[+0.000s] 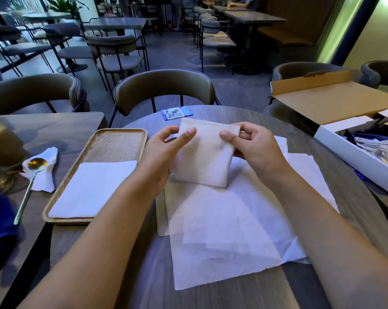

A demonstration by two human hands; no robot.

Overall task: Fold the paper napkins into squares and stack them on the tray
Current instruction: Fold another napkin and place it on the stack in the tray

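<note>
A white paper napkin, folded to a square, is held up above the round table. My left hand pinches its upper left corner and my right hand pinches its upper right corner, thumbs on the near face. Under it several unfolded napkins lie spread on the table. To the left sits a wooden tray with a folded napkin stack in its near half.
A gold spoon lies on a crumpled napkin left of the tray. A blue QR card sits at the table's far edge. An open cardboard box with cables stands at the right. Chairs ring the table.
</note>
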